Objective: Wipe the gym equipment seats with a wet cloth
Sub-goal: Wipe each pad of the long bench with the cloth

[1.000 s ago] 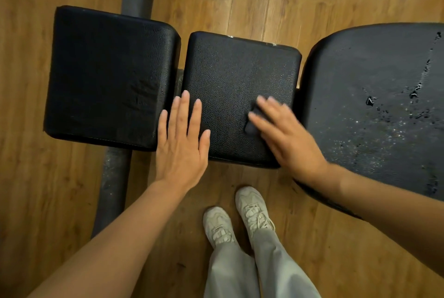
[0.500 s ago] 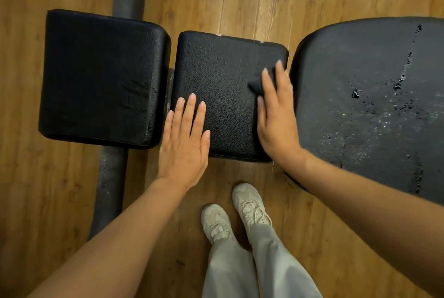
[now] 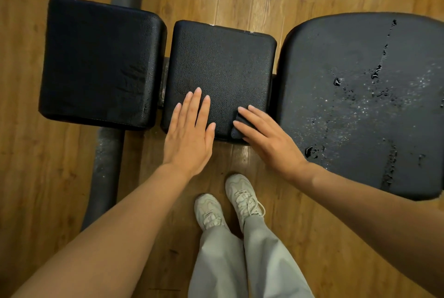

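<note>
left hand (image 3: 188,137): flat, fingers straight, resting on near edge of middle pad (image 3: 221,67) | right hand (image 3: 269,139): fingers straight, pressing dark cloth (image 3: 240,126) onto that pad's near right corner | wet large seat (image 3: 374,105): right | left pad (image 3: 96,62): untouched

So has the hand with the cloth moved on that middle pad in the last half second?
Yes. The right hand and its dark cloth slid from the middle pad's far right corner back to its near edge, toward the person.
</note>
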Motion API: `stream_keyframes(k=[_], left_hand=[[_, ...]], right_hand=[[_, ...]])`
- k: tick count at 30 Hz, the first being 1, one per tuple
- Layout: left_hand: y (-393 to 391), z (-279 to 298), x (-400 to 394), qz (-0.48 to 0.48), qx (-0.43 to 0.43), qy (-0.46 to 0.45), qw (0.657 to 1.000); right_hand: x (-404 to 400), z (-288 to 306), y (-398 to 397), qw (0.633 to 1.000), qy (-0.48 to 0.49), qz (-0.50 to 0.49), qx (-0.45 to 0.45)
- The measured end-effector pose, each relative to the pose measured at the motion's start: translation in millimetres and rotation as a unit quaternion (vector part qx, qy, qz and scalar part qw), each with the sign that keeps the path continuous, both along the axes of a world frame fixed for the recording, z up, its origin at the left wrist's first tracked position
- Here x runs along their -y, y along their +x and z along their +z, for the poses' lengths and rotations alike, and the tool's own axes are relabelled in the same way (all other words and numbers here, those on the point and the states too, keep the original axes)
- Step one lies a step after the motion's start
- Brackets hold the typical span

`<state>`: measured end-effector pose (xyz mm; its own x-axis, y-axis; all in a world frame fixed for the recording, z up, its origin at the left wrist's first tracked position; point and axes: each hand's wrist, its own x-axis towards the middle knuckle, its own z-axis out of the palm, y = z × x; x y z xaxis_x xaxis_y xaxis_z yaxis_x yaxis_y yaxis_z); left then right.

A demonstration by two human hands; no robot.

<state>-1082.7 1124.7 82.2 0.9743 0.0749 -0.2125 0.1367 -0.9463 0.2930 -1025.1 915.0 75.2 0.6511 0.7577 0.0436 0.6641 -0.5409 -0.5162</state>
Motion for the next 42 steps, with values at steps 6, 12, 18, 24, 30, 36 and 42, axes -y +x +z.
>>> stream_keyframes(k=[6,12,18,24,30,36,42], left_hand=[[14.0,8.8,26.8,0.009,-0.031,-0.019,0.999],[35.9,-2.5,58.4,0.019,0.014,-0.017,1.000],[66.9,-17.8,64.9,-0.001,0.046,0.014,0.999],[68.7,-26.7,69.3,0.003,0.086,0.019,0.996],[69.5,-28.0,67.7,0.003,0.088,0.030,0.996],[70.6,-27.4,67.6,0.004,0.098,0.035,0.995],[72.1,-23.6,70.1,0.000,0.085,0.035,0.996]], right_hand=[[38.8,14.8,7.6,0.998,-0.033,-0.045,0.019],[57.7,13.2,-3.2,0.996,-0.082,-0.032,0.010],[54.9,4.7,30.1,0.997,-0.065,-0.014,0.031],[38.5,-8.2,119.9,0.994,-0.043,-0.079,0.057],[21.2,-9.8,199.2,0.981,-0.044,-0.183,0.046],[43.4,-4.2,113.8,0.998,-0.035,-0.042,0.017],[78.2,0.1,35.6,0.991,-0.053,0.125,0.012]])
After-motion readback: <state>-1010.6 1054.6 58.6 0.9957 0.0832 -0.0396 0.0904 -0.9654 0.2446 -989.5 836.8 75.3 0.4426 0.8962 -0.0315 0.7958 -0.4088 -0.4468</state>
